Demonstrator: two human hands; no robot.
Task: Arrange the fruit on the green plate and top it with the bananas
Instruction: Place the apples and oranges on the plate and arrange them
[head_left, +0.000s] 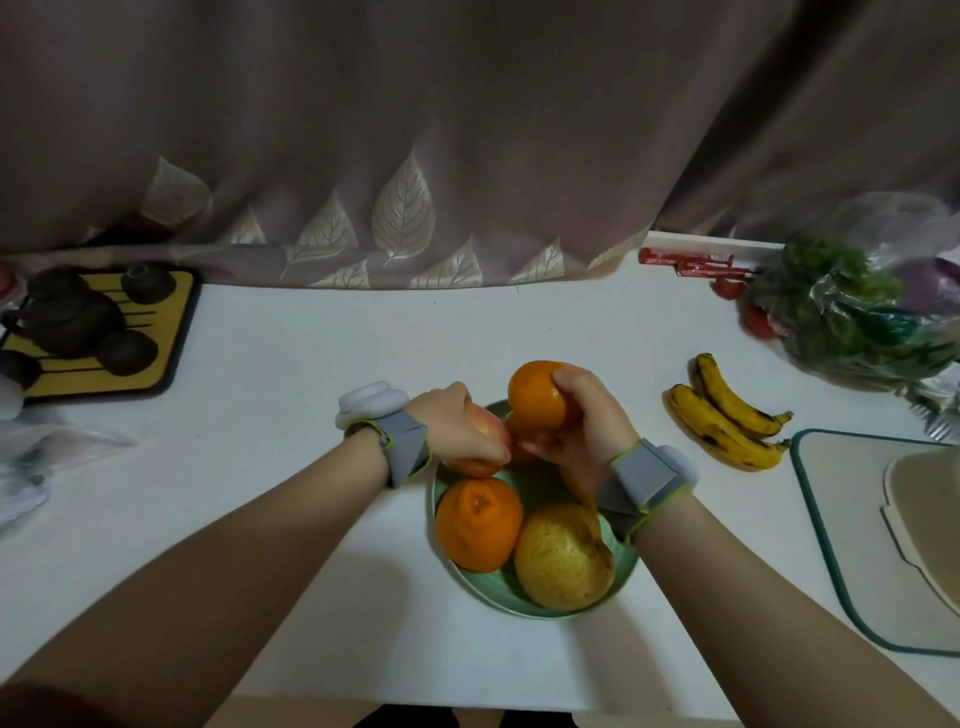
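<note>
My right hand (576, 415) fingers grip one orange (537, 396), left hand (457, 423) fingers clasp an apple (480, 441) over the green plate (488, 584); two bananas (727, 421) lie on the surface (311, 364)

Head camera, looking forward and down

One wide-angle view from the person's head, close above the white table (311, 364), facing the curtain (415, 130) behind it.

A white desk (311, 338) fills the lower view under dim, flat light. Along its far edge, from 9 to 2 o'clock, hangs a mauve-grey curtain (467, 130) with pale leaf prints along its hem.
</note>
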